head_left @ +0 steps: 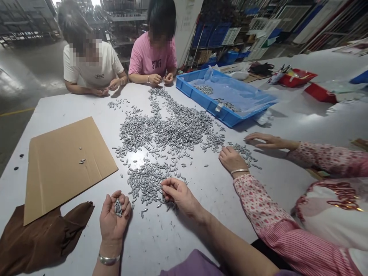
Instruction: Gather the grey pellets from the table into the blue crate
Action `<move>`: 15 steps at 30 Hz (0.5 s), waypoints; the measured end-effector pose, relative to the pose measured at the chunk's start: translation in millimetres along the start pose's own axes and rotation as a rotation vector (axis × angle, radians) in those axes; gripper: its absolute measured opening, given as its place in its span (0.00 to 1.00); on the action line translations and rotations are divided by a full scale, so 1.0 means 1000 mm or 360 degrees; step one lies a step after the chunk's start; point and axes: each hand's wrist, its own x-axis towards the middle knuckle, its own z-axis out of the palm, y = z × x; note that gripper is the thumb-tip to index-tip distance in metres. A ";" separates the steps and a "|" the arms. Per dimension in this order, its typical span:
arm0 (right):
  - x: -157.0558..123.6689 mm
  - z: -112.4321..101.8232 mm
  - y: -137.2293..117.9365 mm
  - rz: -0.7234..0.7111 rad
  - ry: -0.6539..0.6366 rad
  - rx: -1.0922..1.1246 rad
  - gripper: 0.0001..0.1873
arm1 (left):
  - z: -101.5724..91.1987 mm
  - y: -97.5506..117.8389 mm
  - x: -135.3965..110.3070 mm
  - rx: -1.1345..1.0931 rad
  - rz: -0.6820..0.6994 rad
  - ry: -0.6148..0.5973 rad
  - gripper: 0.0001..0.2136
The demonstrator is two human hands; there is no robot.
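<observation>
My left hand (113, 214) is palm up at the near edge of the table, its fingers curled around several small grey spindle-shaped pieces (118, 207). A silver bangle circles that wrist. My right hand (179, 193) reaches over the right side of the near heap of grey pieces (146, 178), thumb and forefinger brought together at its edge. Whether a piece sits between those fingertips is hidden. Beyond this heap spreads a larger pile of the same grey pieces (172, 128).
A cardboard sheet (66, 165) with a few pieces lies left, over a brown cloth (43, 237). A blue tray (207, 105) with plastic lining and more pieces stands at the back right. A co-worker's hands (232, 159) work close on my right; two people sit across.
</observation>
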 end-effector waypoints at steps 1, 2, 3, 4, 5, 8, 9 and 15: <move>0.000 0.000 0.000 -0.0011 0.0014 -0.0024 0.13 | 0.000 0.000 0.000 0.0000 0.0004 0.0000 0.11; 0.000 0.001 -0.001 -0.0020 0.0023 -0.0049 0.12 | -0.001 0.000 0.000 0.0000 0.0004 -0.0001 0.12; 0.000 0.001 -0.001 -0.0025 0.0026 -0.0075 0.11 | -0.002 0.000 0.000 -0.0002 0.0001 -0.0003 0.12; 0.000 0.001 -0.001 -0.0024 0.0026 -0.0098 0.11 | -0.002 0.000 0.000 -0.0003 -0.0005 -0.0005 0.12; 0.000 0.001 -0.002 -0.0020 0.0026 -0.0114 0.11 | -0.003 0.000 0.000 -0.0005 -0.0015 -0.0006 0.12; 0.000 0.001 -0.002 0.0002 0.0025 -0.0123 0.11 | -0.003 0.000 0.001 -0.0014 -0.0032 0.0000 0.12; 0.000 0.001 -0.001 0.0004 0.0023 -0.0125 0.11 | -0.003 0.000 0.001 -0.0017 -0.0028 0.0004 0.12; 0.013 0.017 -0.003 -0.0055 -0.0117 -0.0272 0.14 | -0.004 -0.007 -0.002 -0.0057 -0.0045 0.0101 0.12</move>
